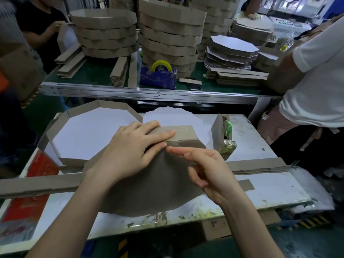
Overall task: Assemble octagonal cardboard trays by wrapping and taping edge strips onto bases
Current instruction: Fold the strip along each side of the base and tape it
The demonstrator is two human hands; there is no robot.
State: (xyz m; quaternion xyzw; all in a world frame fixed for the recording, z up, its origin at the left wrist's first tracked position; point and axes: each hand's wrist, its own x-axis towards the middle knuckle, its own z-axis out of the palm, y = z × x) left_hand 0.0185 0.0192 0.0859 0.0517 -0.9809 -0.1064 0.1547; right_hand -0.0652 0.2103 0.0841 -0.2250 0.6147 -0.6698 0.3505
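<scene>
Carton [219, 228]: under the surface's [260, 146] near edge; faint red print, perhaps "F", otherwise illegible.
Right hand [210, 170]: forefinger straight on the tape [175, 143]; other fingers loosely curled, grasping nothing.
Left hand [130, 151]: flat, fingers straight, grip released, pressing the edge strip [183, 133].
Base [149, 183]: brown side up on the surface, under both hands.
Finished tray [89, 135]: just left.
Tape dispenser [224, 135]: right.
</scene>
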